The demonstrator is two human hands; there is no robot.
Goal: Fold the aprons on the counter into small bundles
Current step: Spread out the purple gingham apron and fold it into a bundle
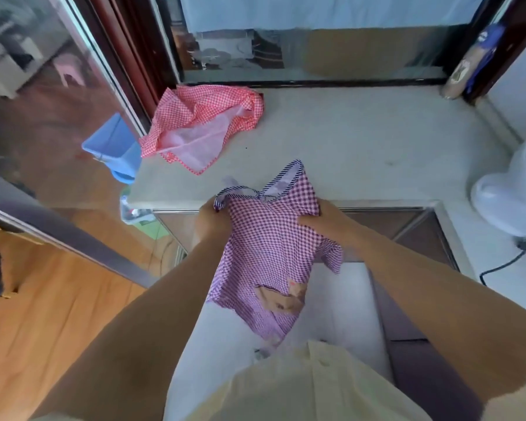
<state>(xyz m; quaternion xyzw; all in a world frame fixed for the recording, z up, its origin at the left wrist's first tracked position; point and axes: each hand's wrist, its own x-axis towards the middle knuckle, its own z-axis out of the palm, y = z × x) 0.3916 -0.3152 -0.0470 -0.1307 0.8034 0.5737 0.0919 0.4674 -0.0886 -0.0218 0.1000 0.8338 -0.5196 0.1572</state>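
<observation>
Head view, single frame.

Aprons, 2.
- Item 1: purple checked apron (271, 238), dark-and-white striped trim and strap at the top. Near middle of the scene, held up at the near edge of the tabletop (362, 141). Top corner lying on the stone, the rest hanging loose towards the person. Brown patch motif low on the cloth. Not folded.
- Item 2: red checked apron (201, 123), pale pink lining showing. Far left corner of the tabletop, crumpled in a loose heap, one corner reaching towards the near left edge. Well apart from item 1, touched by neither hand.

Hands, 2, both bare-armed.
- Left hand (213, 221): at the upper left edge of the purple checked apron, beside the strap, fingers (218, 210) curled round the cloth, holding it.
- Right hand (325, 220): at the upper right edge of the same apron, thumb laid over the top of the cloth, gripping it. Other digits hidden beneath.

Tabletop, 1: pale stone, set against a window at the far side.

Other fittings.
- Blue bin (116, 147), 1: on the floor, just left of the tabletop.
- White fan (510, 189), 1: right edge, partly out of frame, with a black cable (498, 265), 1, trailing below.
- Upright cylindrical object (459, 74), 1: far right corner, too blurred to identify.
- Wooden floor (43, 299): left and near left.
- Cream shirt (301, 384): near bottom, worn by the person.
</observation>
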